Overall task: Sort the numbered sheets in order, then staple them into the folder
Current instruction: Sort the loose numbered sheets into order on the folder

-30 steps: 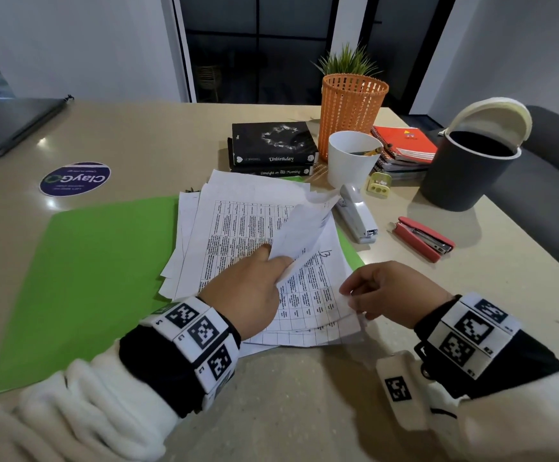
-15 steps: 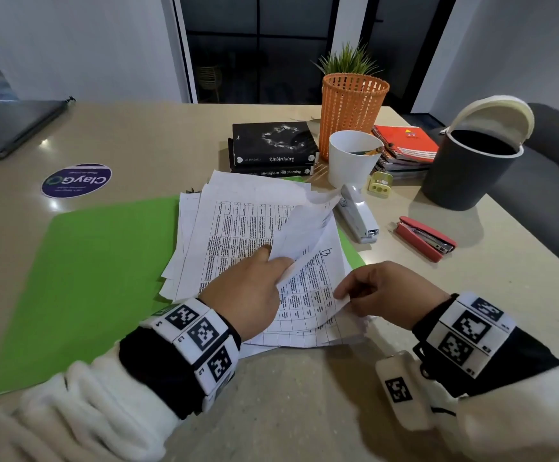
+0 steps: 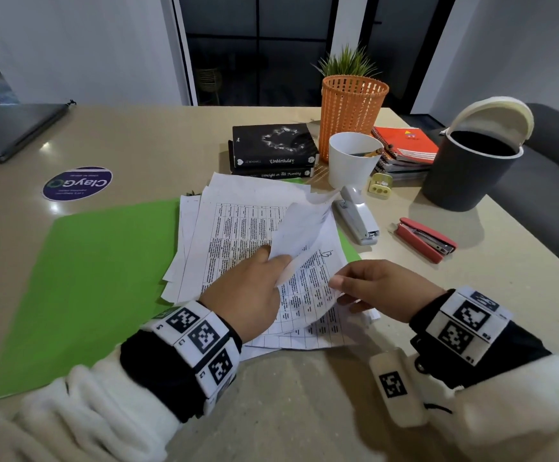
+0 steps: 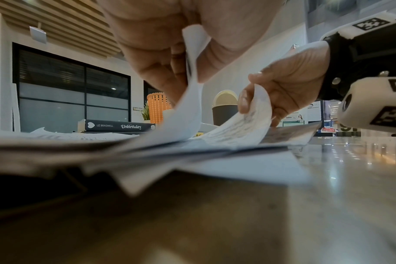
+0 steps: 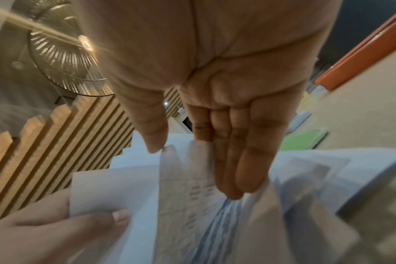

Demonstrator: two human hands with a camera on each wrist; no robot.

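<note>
While left hand [image 3: 248, 288] pinches curled sheets [image 3: 299, 228], flat green folder [image 3: 98, 281]

Counted from the white cup [image 3: 351, 158]: two staplers to its near right, a grey one [image 3: 358, 218] just beside it and a red one [image 3: 426, 240] farther right; two black books [image 3: 273, 151] stacked to its left; one orange basket [image 3: 353, 108] behind it, one plant [image 3: 346, 63] rising behind that; one stack of notebooks [image 3: 404, 150] to its right, too tight to count; one dark bin [image 3: 468, 168] beyond those; one yellow sharpener [image 3: 381, 185] at its near right; one green folder [image 3: 98, 281] and one loose pile of sheets [image 3: 238, 235] in front, sheet count unclear; two hands on the pile, left [image 3: 248, 295] and right [image 3: 381, 288]; one round sticker [image 3: 77, 183] and one laptop [image 3: 8, 131] far left.
</note>
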